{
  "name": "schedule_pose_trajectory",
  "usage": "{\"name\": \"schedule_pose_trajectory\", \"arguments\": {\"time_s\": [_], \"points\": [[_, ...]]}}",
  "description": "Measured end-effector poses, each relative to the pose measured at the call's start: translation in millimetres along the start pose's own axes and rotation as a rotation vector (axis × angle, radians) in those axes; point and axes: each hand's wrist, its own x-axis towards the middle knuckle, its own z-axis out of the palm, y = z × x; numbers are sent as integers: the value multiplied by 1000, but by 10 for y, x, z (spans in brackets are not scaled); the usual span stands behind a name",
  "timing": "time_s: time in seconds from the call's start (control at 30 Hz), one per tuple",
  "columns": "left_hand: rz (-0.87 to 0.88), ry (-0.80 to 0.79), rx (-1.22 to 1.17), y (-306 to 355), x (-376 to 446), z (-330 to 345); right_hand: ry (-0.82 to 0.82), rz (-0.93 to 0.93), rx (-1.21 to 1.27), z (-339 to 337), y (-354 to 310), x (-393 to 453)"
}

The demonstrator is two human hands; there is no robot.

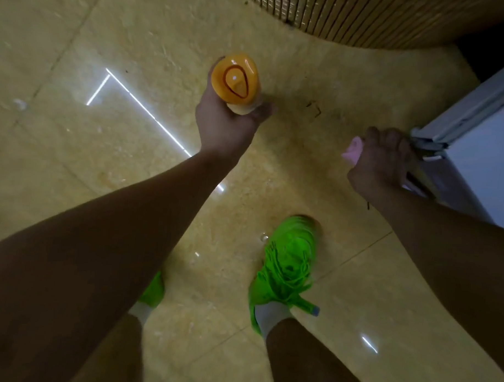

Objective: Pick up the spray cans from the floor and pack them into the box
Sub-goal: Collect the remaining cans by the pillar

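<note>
My left hand (224, 127) grips a spray can with an orange cap (235, 79), held upright above the floor so I look down on the cap. My right hand (380, 161) is curled round a second can, of which only a pink cap (352, 151) shows past my fingers; the can's body is hidden by the hand. Both hands hang over the glossy beige floor tiles (104, 128). No box shows plainly in this view.
A ribbed wooden curved base (365, 17) fills the top of the view. A white and grey cabinet-like object (474, 158) stands at the right, close to my right hand. My feet in bright green shoes (285, 266) stand on the tiles below.
</note>
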Motion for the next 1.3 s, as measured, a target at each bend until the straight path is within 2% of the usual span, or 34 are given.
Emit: {"name": "schedule_pose_trajectory", "arguments": {"time_s": [0.13,0.37,0.47,0.57,0.7,1.0,1.17,1.3], "points": [[-17,33,25,43,-23,-29,-168,-18,27,95,46,-40],[-33,-39,186,122,-506,-254,-92,-139,151,-164,-175,-618],[-15,-111,222,291,-740,-507,-39,-112,383,-534,-349,-923],[44,-158,286,596,-858,-874,17,-5,719,-1083,-567,-1293],[131,-227,317,1187,-1010,-1456,75,109,945,-1905,-809,-1887],[574,-537,374,3098,-2103,-3073,442,324,1100,-4049,-900,-4018],[822,-770,441,4243,-3245,-3642,644,470,1158,-4890,-506,-5489],[1112,-924,482,4906,-4370,-3850,812,597,1177,-5285,-11,-6686]]}}
